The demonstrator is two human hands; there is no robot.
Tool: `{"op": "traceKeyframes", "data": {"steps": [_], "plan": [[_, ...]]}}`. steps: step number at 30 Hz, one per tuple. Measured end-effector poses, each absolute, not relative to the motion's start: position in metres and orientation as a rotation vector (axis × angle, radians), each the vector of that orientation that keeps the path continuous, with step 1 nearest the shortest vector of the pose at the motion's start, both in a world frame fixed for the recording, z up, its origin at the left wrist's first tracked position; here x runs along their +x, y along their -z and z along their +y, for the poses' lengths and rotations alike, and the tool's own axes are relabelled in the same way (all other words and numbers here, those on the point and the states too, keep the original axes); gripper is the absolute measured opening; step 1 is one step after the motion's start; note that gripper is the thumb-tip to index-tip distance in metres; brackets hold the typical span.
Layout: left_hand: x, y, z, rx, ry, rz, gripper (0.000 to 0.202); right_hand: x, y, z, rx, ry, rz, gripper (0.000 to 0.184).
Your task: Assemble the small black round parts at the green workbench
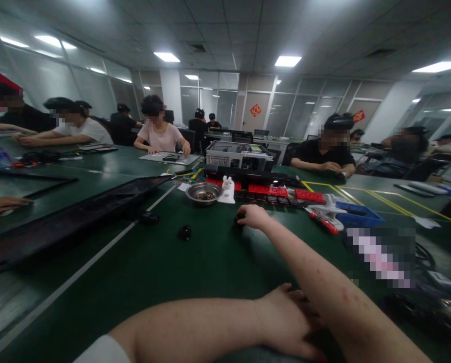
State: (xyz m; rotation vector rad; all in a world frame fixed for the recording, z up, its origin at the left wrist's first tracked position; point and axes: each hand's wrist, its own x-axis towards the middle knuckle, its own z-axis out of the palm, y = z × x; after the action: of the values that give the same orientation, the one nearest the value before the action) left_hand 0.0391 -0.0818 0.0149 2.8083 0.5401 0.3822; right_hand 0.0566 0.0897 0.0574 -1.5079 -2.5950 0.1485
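Left hand [286, 322], nearest the lens, lies open and empty on the dark green table [195, 267], its fingers tucked against the right forearm. Right hand [252, 216], stretched well forward, curls over a small black rounded piece [239, 220] that sits on the table; whether the fingers grip it cannot be told. A second black rounded piece [184, 232] lies apart to its left, untouched. Beyond: round steel bowl of screws [204, 192], white rabbit figure [228, 190], open grey computer case [238, 155]. Judged stage: early, piece reached but not lifted
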Motion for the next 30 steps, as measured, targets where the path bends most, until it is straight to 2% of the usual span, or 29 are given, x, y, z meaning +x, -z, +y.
{"op": "traceKeyframes", "data": {"steps": [3,7,9,11,16,19,21,26,30], "plan": [[0.036,-0.024,-0.073,2.769,-0.661,0.54,0.033,0.12,-0.043,0.064,-1.595,-0.132,-2.449,0.028],[0.023,-0.029,-0.053,2.64,-1.046,0.841,0.03,0.157,-0.021,0.019,-1.511,-0.008,-2.366,0.022],[0.015,-0.026,-0.04,2.533,-1.143,1.087,0.029,0.157,-0.014,0.001,-1.406,-0.111,-2.341,0.019],[0.007,-0.023,-0.029,2.411,-1.209,1.308,0.032,0.151,-0.01,-0.011,-1.333,-0.352,-2.176,0.02],[-0.003,-0.018,-0.018,2.433,-1.008,1.375,0.045,0.13,-0.011,-0.022,-1.309,-1.242,-1.462,0.033],[0.0,-0.019,-0.021,2.551,-0.835,1.399,0.052,0.129,-0.014,-0.023,-1.348,-1.631,-1.083,0.037],[0.005,-0.021,-0.024,2.575,-0.741,1.505,0.053,0.131,-0.016,-0.023,-1.339,-1.794,-0.89,0.038],[0.013,-0.022,-0.027,2.546,-0.674,1.588,0.036,0.136,-0.02,-0.023,-1.149,-2.155,-0.744,0.048],[0.012,-0.021,-0.027,2.541,-0.733,1.573,0.031,0.127,-0.019,-0.029,-1.109,-2.16,-0.69,0.047]]}}
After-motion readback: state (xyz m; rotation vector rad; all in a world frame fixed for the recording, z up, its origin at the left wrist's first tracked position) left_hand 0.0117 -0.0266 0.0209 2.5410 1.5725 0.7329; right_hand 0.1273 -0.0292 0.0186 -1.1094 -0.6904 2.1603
